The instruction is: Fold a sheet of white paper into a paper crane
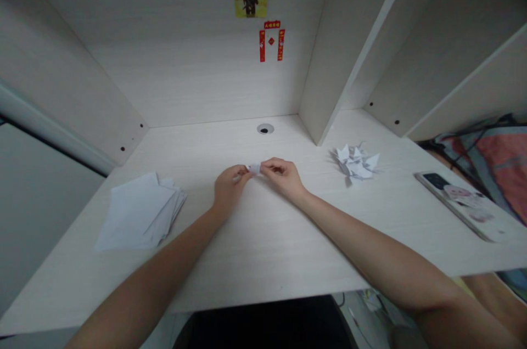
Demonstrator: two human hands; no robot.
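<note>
My left hand (229,186) and my right hand (284,175) meet at the middle of the white desk (263,250). Both pinch a small folded piece of white paper (254,168) between their fingertips, just above the desk surface. The fingers of both hands are closed on it. A loose stack of white paper sheets (140,212) lies to the left of my left forearm. A pile of small folded white paper shapes (354,163) sits to the right of my right hand.
A phone (463,203) with a pictured case lies face down near the desk's right edge. A round cable hole (265,129) is at the back. An upright shelf divider (329,63) stands behind the paper pile. Red decorations (271,41) hang on the back wall.
</note>
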